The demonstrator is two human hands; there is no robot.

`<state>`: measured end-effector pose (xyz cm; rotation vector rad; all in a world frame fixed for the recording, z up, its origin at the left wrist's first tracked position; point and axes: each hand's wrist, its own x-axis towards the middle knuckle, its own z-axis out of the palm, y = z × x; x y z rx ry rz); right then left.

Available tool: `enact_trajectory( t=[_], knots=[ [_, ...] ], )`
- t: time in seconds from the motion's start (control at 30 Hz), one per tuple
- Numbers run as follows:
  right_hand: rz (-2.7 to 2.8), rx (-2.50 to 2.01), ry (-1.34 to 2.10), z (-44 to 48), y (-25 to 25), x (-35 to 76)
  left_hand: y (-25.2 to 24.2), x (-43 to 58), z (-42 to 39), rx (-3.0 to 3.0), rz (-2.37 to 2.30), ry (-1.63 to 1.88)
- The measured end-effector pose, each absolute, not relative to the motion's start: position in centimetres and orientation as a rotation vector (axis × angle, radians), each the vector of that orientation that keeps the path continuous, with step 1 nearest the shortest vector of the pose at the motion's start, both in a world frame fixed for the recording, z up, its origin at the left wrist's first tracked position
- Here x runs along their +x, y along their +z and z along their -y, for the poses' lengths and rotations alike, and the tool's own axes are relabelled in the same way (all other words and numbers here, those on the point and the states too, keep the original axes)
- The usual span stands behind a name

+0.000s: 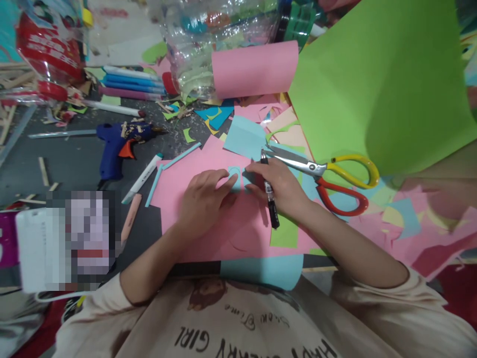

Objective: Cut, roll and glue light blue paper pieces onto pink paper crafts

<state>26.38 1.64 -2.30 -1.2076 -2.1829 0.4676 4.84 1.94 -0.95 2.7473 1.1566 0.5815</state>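
A small light-blue paper piece (235,185) with a rounded top lies on a pink sheet (219,238). My left hand (206,196) rests on the pink sheet, its thumb and forefinger holding the blue piece down. Just right of it is my right hand (281,184), thumb and forefinger close together at the blue piece's right side; whether they touch it I cannot tell. A black pen (273,211) is tucked between the right hand's fingers, tip pointing away from me. Scissors (316,169) with yellow and red handles lie partly opened beyond that hand.
A blue glue gun (112,149) and a marker (143,179) lie to the left. Plastic bottles (231,30) and a pink paper roll (257,69) are at the back. A large green sheet (391,74) rises at right. Paper scraps (406,216) are scattered around.
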Motion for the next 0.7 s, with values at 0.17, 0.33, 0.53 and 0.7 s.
enact_trajectory(
  t=[0.17, 0.33, 0.53, 0.7],
  knots=[
    [2.151, -1.261, 0.486, -1.6, -2.53, 26.32, -0.9, 5.02, -1.63, 2.778, -1.164, 0.624],
    [2.11, -1.326, 0.542, -1.57, -2.64, 26.1, -1.36, 4.93, -1.38, 2.81, -1.127, 0.64],
    [2.121, -1.332, 0.567, -1.65, -2.57, 26.18, -1.6, 4.68, -1.61, 2.746, -1.098, 0.621],
    [2.14, -1.329, 0.513, -1.61, -2.7, 26.31, -1.54, 4.6, -1.91, 2.741, -1.087, 0.62]
  ],
)
